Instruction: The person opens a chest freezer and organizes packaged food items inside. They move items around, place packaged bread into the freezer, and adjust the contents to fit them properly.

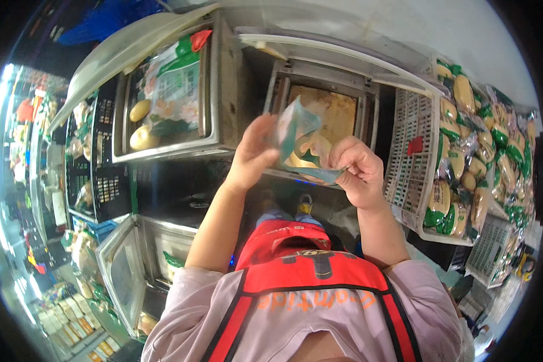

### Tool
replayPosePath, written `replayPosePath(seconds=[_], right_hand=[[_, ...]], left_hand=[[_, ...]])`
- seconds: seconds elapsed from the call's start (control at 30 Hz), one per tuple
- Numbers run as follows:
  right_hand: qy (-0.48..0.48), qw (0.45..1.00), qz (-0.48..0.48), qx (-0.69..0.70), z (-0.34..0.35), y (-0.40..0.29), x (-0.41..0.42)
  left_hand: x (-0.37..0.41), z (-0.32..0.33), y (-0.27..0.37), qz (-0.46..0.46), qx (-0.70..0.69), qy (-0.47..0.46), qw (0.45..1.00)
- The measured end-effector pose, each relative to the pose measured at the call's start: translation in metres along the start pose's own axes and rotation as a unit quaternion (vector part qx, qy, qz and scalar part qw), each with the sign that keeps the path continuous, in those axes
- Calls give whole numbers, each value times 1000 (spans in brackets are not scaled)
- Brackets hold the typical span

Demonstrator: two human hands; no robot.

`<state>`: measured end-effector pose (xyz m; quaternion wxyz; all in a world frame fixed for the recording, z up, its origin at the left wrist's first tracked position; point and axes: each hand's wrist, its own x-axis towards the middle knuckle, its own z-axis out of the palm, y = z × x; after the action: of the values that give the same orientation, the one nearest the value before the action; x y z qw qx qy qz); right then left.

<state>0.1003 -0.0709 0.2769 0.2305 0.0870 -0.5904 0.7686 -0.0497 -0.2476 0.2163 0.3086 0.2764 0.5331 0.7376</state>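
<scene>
A green-and-clear printed plastic bag (298, 135) is held up in front of me with its mouth spread. Its left side is in my left hand (258, 149), slightly blurred. At its right edge, my right hand (357, 172) pinches the film between thumb and fingers. Something pale yellow shows within the bag; what it is cannot be told. Behind the bag stands a chamber vacuum sealer (371, 104), lid raised, with a stained tan plate (339, 104) inside. Left of it, a second vacuum sealer (226, 90) holds printed bags (176, 95) and two pale yellow root vegetable pieces (144, 138).
A white plastic crate (405, 149) at the right is beside many sealed packs of pale roots (457, 167). Another open-lidded machine (126, 271) stands at lower left. Black crates (104, 158) are stacked at the left. The raised clear lid (117, 50) curves over the left machine.
</scene>
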Motion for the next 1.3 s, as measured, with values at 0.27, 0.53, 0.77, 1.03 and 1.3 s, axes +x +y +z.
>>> replayPosePath(seconds=[0.27, 0.53, 0.77, 1.03, 1.3], right_hand=[[263, 961, -15, -87, -41, -3, -35], [294, 838, 92, -451, -44, 20, -104], [361, 816, 280, -354, -54, 117, -153], [353, 612, 287, -647, -156, 172, -160], [239, 550, 395, -695, -180, 180, -152]], left_hand=[[50, 44, -30, -104, -175, -4, 979], [45, 15, -70, -125, -63, -67, 988], [68, -8, -147, -180, 82, -85, 976], [60, -6, -162, -141, 299, -259, 908], [66, -8, -164, -191, 235, -180, 936]])
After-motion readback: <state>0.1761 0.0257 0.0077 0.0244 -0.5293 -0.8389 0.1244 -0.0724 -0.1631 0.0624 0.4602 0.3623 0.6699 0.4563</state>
